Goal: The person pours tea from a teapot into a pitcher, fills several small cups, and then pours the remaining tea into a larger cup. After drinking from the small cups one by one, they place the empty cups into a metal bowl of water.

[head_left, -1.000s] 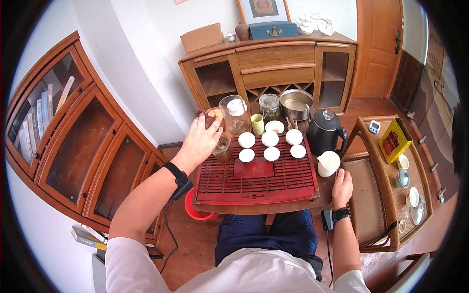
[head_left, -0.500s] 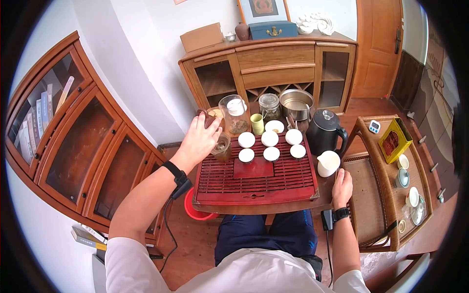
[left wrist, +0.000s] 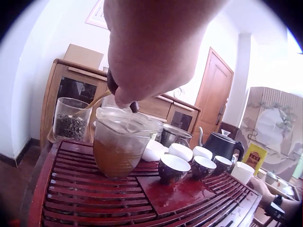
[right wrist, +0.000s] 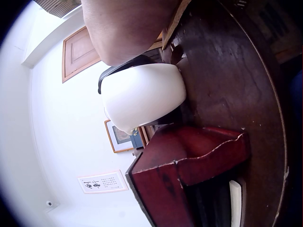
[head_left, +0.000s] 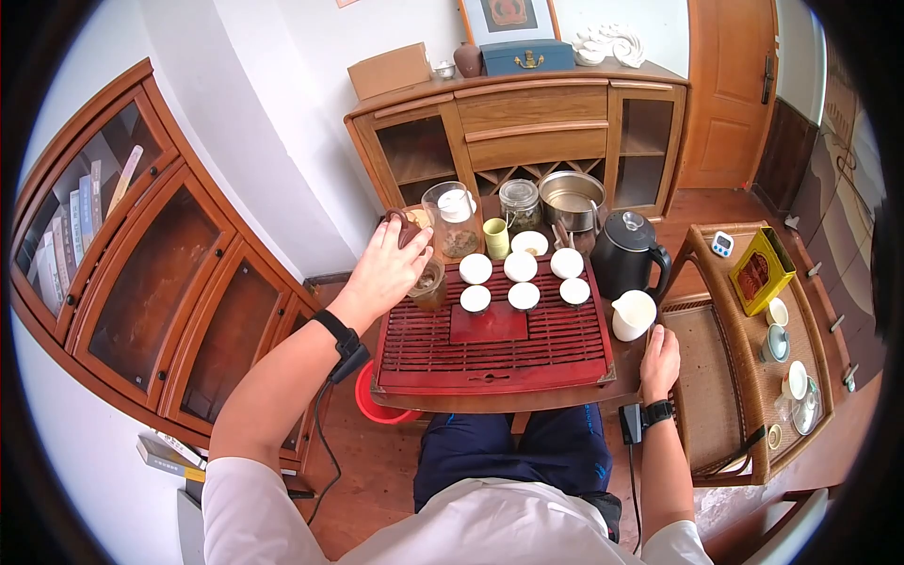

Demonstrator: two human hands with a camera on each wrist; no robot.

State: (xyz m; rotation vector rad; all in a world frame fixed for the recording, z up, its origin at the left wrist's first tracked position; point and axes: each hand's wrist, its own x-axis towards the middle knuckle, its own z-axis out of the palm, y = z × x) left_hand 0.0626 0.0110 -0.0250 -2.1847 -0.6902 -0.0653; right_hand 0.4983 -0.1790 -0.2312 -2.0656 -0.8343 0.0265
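My left hand (head_left: 384,268) grips a small dark brown teapot (head_left: 407,232) at the left back of the red slatted tea tray (head_left: 490,353); fingers hide much of the pot. Just below is a glass pitcher (left wrist: 118,151) holding amber tea, with a strainer (left wrist: 125,120) across its mouth. Several small cups (head_left: 523,298) with white insides stand in two rows on the tray. My right hand (head_left: 659,363) rests at the table's right edge, holding nothing, beside a white pitcher (head_left: 633,316).
Behind the tray stand a clear canister of tea leaves (head_left: 460,243), a green cup (head_left: 496,238), a lidded glass jar (head_left: 520,202) and a steel pot (head_left: 573,200). A black kettle (head_left: 623,259) is at the back right. Right of the table, a wicker cart (head_left: 702,377) carries teaware and a yellow tin (head_left: 761,273).
The left hand has shifted very slightly and the brown teapot has turned a little, with more of it showing between the fingers. The right hand has stayed put.
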